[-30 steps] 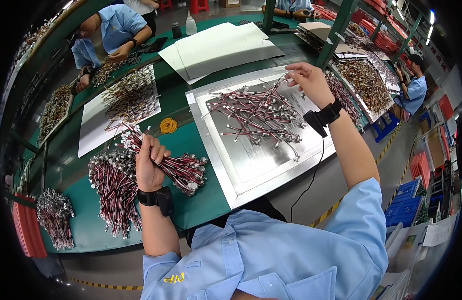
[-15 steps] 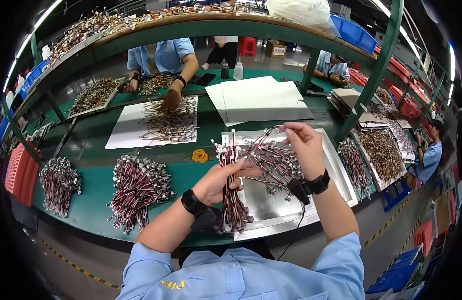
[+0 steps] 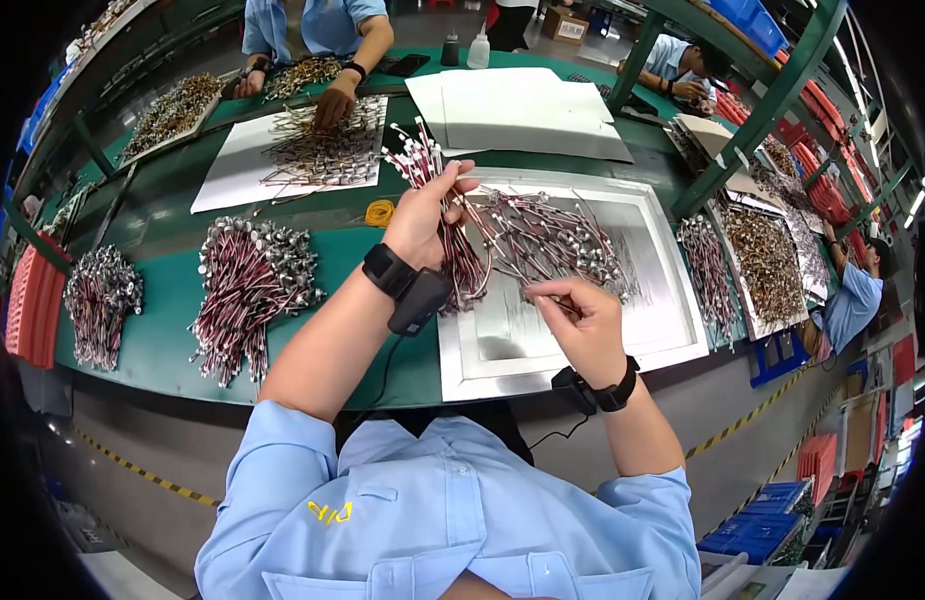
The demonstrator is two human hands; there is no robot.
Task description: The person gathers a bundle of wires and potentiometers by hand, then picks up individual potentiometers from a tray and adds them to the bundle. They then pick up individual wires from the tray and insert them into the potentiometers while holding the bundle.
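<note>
A bundle of thin red, black and white wire cables (image 3: 415, 163) with white connectors at the top is wrapped in my left hand (image 3: 429, 213), its lower ends hanging below the fingers. To the right, a loose pile of the same cables (image 3: 567, 240) with silvery round ends lies in a shallow metal tray (image 3: 654, 335). At the pile's near side, my right hand (image 3: 587, 325) is closed in a pinch on a cable end. How many strands it grips is hard to make out.
Two heaps of similar cables, a large heap (image 3: 250, 295) and a smaller heap (image 3: 102, 305), rest on the green table at left. A yellow coil (image 3: 379, 213) lies behind my left hand. Across the bench a co-worker's hand (image 3: 335, 100) sorts wires. A green post (image 3: 762, 105) rises at right.
My view has tilted downward. My right hand has come from the pile's far side to its near side, lower and pinching. My left hand still grips the bundle, now tilted.
</note>
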